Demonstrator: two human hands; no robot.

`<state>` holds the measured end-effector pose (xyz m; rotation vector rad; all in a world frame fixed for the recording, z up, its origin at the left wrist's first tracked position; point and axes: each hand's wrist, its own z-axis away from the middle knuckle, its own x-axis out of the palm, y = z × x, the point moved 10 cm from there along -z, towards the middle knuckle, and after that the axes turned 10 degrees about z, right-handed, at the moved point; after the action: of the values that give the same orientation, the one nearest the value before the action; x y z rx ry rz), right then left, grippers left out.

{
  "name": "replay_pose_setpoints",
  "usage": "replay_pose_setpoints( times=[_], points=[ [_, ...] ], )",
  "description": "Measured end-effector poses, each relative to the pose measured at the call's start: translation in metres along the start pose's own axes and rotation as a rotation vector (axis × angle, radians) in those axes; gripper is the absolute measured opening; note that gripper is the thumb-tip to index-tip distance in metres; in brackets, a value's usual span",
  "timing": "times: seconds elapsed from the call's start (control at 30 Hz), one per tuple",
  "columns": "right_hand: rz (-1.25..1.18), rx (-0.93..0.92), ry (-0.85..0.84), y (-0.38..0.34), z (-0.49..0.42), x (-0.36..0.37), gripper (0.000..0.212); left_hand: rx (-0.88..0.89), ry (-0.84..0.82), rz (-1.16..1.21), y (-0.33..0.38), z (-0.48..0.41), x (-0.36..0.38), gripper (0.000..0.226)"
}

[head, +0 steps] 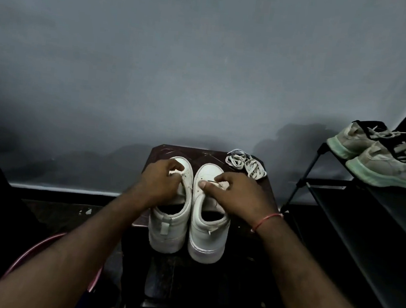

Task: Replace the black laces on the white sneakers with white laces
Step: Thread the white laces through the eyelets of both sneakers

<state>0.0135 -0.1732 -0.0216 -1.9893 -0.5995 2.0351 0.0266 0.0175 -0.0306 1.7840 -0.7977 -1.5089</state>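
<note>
While the white laces (245,164) lie bundled at the far right corner of a stool (158,153), a person works on both sneakers at once, heels toward the camera. The left hand (159,182) curls its fingers over the front of the left sneaker (167,230), gripping the upper near the tongue. The right hand (240,197) pinches the upper of the right sneaker (207,243), thumb pressed flat beside the eyelets. Only a short dark strand (209,180) shows by the right forefinger. The hands hide the eyelet rows, so whether the black laces are fully out cannot be told. Judging by the bundle, no white lacing has begun: at best removal is near its end, with both shoes yet to be threaded. Grey shoes (389,164) sit on a rack (330,188) at right.
</note>
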Motion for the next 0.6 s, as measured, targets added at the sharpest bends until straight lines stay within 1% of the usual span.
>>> replay_pose_setpoints(
  times=[0.07, 0.1, 0.17, 0.23, 0.33, 0.4, 0.47, 0.5, 0.53, 0.6],
  points=[
    [-0.225, 0.022, 0.018, 0.025, -0.011, -0.001, 0.045, 0.159, 0.098, 0.004, 0.031, 0.003, -0.006, 0.027],
    [-0.290, 0.056, 0.044, 0.043, -0.020, -0.002, 0.035, 0.245, 0.086, 0.031, 0.049, 0.004, -0.001, 0.028],
    [-0.269, 0.151, 0.133, 0.083, -0.040, -0.007, 0.024, 0.340, -0.036, 0.060, 0.076, 0.005, 0.017, 0.025],
    [-0.156, 0.216, 0.206, 0.111, -0.059, -0.016, 0.027, 0.389, -0.168, -0.001, 0.093, 0.005, 0.039, 0.018],
    [-0.022, 0.247, 0.208, 0.130, -0.086, -0.015, 0.048, 0.360, -0.329, -0.143, 0.091, 0.002, 0.075, 0.023],
    [0.062, 0.267, 0.161, 0.137, -0.100, -0.003, 0.064, 0.330, -0.357, -0.251, 0.083, 0.000, 0.087, 0.027],
    [0.138, 0.287, 0.119, 0.143, -0.111, 0.009, 0.078, 0.332, -0.322, -0.288, 0.079, -0.003, 0.088, 0.028],
    [0.174, 0.301, 0.110, 0.147, -0.114, 0.015, 0.079, 0.339, -0.309, -0.292, 0.078, -0.003, 0.087, 0.028],
    [0.208, 0.310, 0.118, 0.148, -0.113, 0.016, 0.074, 0.348, -0.295, -0.298, 0.079, -0.003, 0.086, 0.028],
    [0.278, 0.305, 0.214, 0.148, -0.109, 0.008, 0.050, 0.363, -0.269, -0.308, 0.081, 0.000, 0.084, 0.028]
  ],
)
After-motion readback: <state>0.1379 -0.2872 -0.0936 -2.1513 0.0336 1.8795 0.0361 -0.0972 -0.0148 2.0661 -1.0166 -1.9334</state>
